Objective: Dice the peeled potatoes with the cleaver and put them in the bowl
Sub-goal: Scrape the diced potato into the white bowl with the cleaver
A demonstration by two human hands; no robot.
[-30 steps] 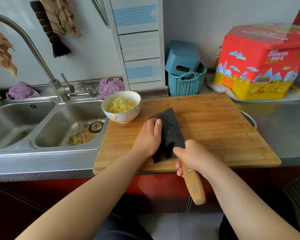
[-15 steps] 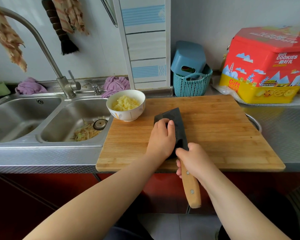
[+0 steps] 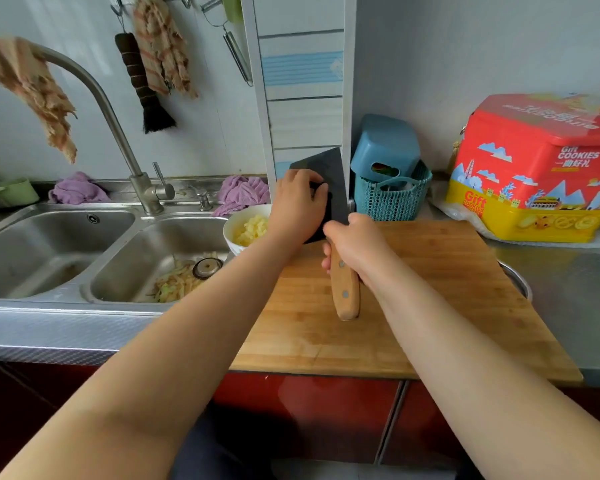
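Diced potatoes (image 3: 249, 229) sat in the white bowl (image 3: 230, 227) by the sink | right hand (image 3: 355, 244) gripped the cleaver (image 3: 326, 181) handle, blade lifted over the cutting board (image 3: 430, 289) | left hand (image 3: 297, 202) cupped against the blade's flat

To my right, the red-and-yellow tin (image 3: 537, 174) carries the only legible print. Its red front face reads "Gift COOKIES" in white, above a line of Chinese characters too small for me to make out. Its yellow lower band repeats "Gift COOKIES" in red. The lid's lettering appears inverted and blurred.
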